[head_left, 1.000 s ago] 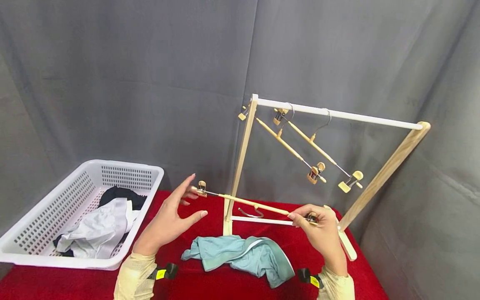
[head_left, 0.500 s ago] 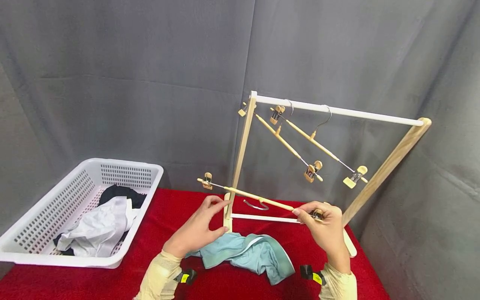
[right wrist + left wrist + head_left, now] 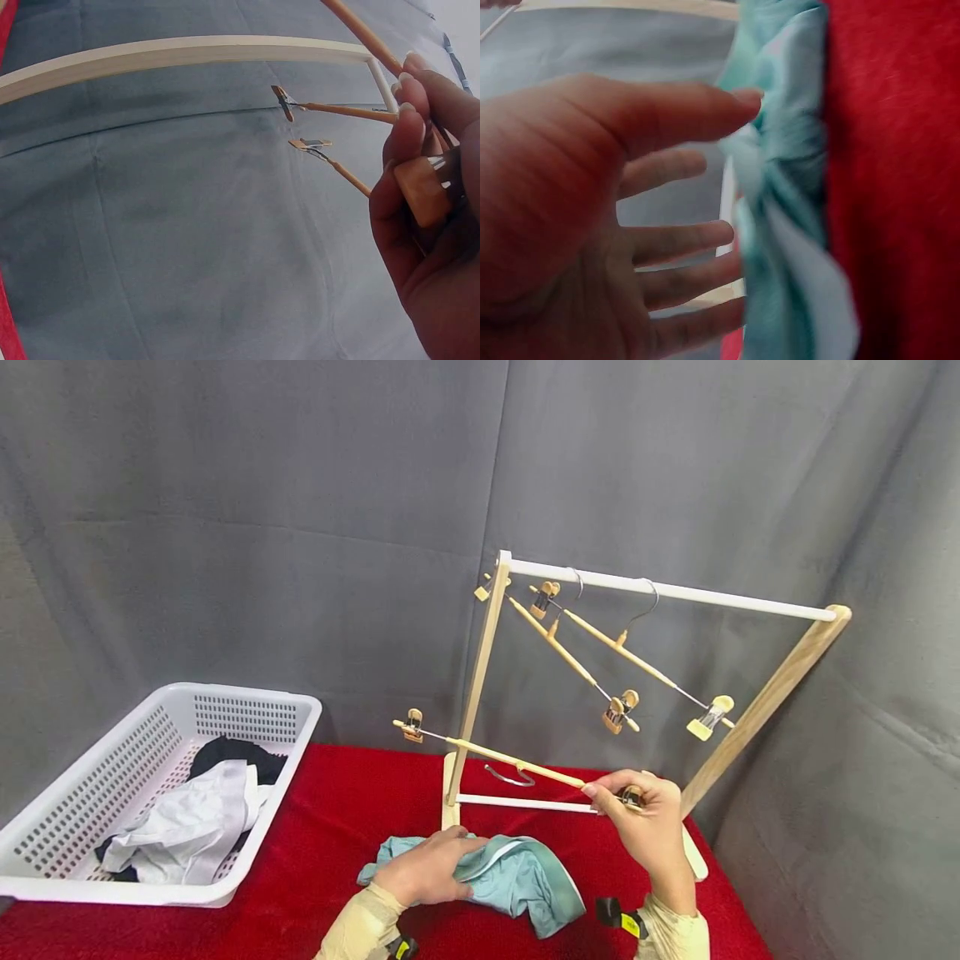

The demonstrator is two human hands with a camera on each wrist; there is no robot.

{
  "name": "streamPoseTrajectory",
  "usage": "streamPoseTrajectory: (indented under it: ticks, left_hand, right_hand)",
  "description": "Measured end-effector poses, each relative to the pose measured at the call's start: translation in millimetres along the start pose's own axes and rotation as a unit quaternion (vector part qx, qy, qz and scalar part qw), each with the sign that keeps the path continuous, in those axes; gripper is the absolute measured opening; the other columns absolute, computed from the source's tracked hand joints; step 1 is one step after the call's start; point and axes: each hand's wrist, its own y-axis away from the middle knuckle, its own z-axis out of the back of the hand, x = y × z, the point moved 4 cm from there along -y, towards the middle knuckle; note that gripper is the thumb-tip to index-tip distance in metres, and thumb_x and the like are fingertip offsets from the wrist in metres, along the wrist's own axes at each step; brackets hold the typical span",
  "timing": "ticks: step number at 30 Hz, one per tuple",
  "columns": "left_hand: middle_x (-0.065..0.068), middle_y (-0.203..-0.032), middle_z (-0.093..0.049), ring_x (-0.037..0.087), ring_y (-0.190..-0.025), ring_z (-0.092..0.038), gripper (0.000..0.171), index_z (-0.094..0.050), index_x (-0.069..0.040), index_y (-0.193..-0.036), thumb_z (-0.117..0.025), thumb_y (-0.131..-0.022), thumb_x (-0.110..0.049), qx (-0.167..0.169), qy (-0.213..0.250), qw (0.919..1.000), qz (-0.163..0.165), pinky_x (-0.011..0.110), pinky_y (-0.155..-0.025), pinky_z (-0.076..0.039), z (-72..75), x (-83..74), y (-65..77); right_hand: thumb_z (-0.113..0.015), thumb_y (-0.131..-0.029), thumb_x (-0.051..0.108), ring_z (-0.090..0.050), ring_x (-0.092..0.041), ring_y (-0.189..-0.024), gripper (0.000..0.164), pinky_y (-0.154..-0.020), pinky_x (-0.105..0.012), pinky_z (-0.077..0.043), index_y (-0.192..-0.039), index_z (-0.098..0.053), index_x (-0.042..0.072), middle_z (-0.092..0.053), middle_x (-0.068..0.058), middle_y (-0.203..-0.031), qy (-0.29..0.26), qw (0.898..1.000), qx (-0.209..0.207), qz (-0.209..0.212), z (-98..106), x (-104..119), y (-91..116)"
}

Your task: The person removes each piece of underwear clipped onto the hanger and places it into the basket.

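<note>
A pair of teal underpants (image 3: 517,881) lies crumpled on the red cloth, its waistband curving along the right side. My left hand (image 3: 433,870) is over its left part. In the left wrist view the fingers are spread and fairly straight, the thumb at the near face of the teal fabric (image 3: 791,112) and the other fingertips near it. Above the garment, my right hand (image 3: 647,814) grips a wooden clip hanger (image 3: 506,760) by its right end, around the clip (image 3: 424,191). The hanger slants up to the left, its metal hook hanging below the bar. Its left clip (image 3: 412,725) is free.
A small wooden rack (image 3: 780,693) with a white top rail (image 3: 697,596) stands behind, two clip hangers (image 3: 618,649) hanging from it. At left is a white plastic basket (image 3: 255,697) holding white (image 3: 187,818) and black garments (image 3: 232,756). Grey curtain backs everything.
My left hand has left the hanger's left end and come down, rightward, to the teal underpants. The right hand still holds the hanger, its left end now slightly higher.
</note>
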Motion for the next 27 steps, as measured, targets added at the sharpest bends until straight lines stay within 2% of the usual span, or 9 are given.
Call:
streamPoseTrajectory:
  ticks: [4,8,11,14,17,19,21,23,27]
  left_hand:
    - [0.015,-0.13,-0.063,0.033,-0.117,-0.057,0.069,-0.062,-0.011,-0.138,-0.085,-0.074,-0.022,-0.005,-0.067,0.9978,-0.002,0.044,-0.097,-0.051,-14.0,-3.6,-1.1]
    - [0.009,-0.122,-0.065,0.028,-0.109,-0.056,0.075,-0.062,-0.014,-0.139,-0.089,-0.07,-0.026,-0.015,-0.125,0.992,-0.001,0.041,-0.086,-0.054,-19.7,-7.7,-3.2]
    - [0.006,-0.114,-0.065,0.024,-0.1,-0.056,0.078,-0.061,-0.017,-0.141,-0.09,-0.07,-0.027,-0.024,-0.151,0.9883,-0.009,0.037,-0.08,-0.053,-22.2,-7.5,-4.0]
    - [0.006,-0.107,-0.066,0.024,-0.096,-0.06,0.08,-0.056,-0.019,-0.144,-0.088,-0.07,-0.02,-0.021,-0.146,0.989,-0.013,0.037,-0.079,-0.053,-23.3,-6.6,-5.1]
    - [0.005,-0.104,-0.068,0.021,-0.095,-0.064,0.081,-0.052,-0.02,-0.147,-0.084,-0.073,-0.011,0.0,-0.118,0.993,-0.012,0.034,-0.081,-0.054,-24.4,-6.2,-7.3]
    - [0.004,-0.105,-0.069,0.019,-0.095,-0.065,0.077,-0.055,-0.021,-0.144,-0.082,-0.073,-0.006,0.011,-0.101,0.9947,-0.014,0.031,-0.081,-0.054,-25.5,-6.5,-7.6]
    - [0.001,-0.105,-0.071,0.014,-0.095,-0.065,0.069,-0.061,-0.021,-0.136,-0.08,-0.072,-0.003,0.015,-0.09,0.9957,-0.02,0.027,-0.079,-0.054,-27.0,-7.2,-6.9]
    - [-0.003,-0.099,-0.071,0.01,-0.089,-0.064,0.057,-0.068,-0.021,-0.122,-0.079,-0.071,0.0,0.005,-0.09,0.9952,-0.038,0.024,-0.075,-0.053,-27.7,-8.5,-7.3]
    - [-0.011,-0.085,-0.064,0.004,-0.081,-0.058,0.043,-0.069,-0.024,-0.101,-0.077,-0.07,0.004,-0.017,-0.092,0.9928,-0.074,0.018,-0.072,-0.048,-30.3,-10.4,-6.2]
  right_hand:
    - [-0.078,-0.076,-0.017,-0.06,-0.003,-0.055,0.018,-0.049,-0.018,-0.048,-0.077,-0.074,0.0,-0.065,-0.003,-0.06,0.001,1.0,0.005,0.002,-1.0,-0.7,3.1]
    - [-0.078,-0.077,-0.015,-0.06,-0.005,-0.054,0.015,-0.048,-0.018,-0.048,-0.076,-0.074,-0.001,-0.065,-0.004,-0.059,-0.014,1.0,0.012,0.002,-3.7,-0.3,1.8]
    - [-0.08,-0.08,-0.009,-0.06,-0.005,-0.054,0.01,-0.049,-0.019,-0.049,-0.078,-0.074,-0.001,-0.066,-0.005,-0.06,-0.021,0.999,0.022,-0.008,-6.7,-0.8,-0.2]
    - [-0.08,-0.08,-0.007,-0.058,-0.004,-0.054,0.009,-0.048,-0.019,-0.047,-0.078,-0.074,0.0,-0.065,-0.004,-0.061,-0.014,1.0,0.023,-0.007,-7.2,-1.3,-1.7]
    - [-0.079,-0.077,-0.014,-0.057,-0.005,-0.052,0.016,-0.046,-0.019,-0.046,-0.076,-0.074,0.001,-0.065,-0.005,-0.059,-0.014,1.0,0.018,0.006,-5.8,-4.2,-3.0]
    - [-0.078,-0.076,-0.017,-0.057,-0.005,-0.051,0.019,-0.045,-0.019,-0.046,-0.076,-0.074,0.002,-0.064,-0.006,-0.059,-0.017,1.0,0.016,0.013,-5.8,-5.2,-3.8]
    - [-0.078,-0.076,-0.016,-0.057,-0.004,-0.052,0.018,-0.045,-0.019,-0.045,-0.076,-0.074,0.001,-0.064,-0.006,-0.059,-0.02,1.0,0.014,0.014,-6.6,-6.1,-3.9]
    - [-0.079,-0.077,-0.014,-0.056,-0.003,-0.052,0.014,-0.045,-0.02,-0.044,-0.077,-0.074,-0.001,-0.064,-0.008,-0.059,-0.021,1.0,0.016,0.013,-7.6,-6.2,-4.5]
    - [-0.08,-0.079,-0.009,-0.057,-0.003,-0.054,0.009,-0.046,-0.02,-0.045,-0.078,-0.074,-0.002,-0.065,-0.008,-0.06,-0.02,1.0,0.021,-0.008,-9.3,-6.5,-1.8]
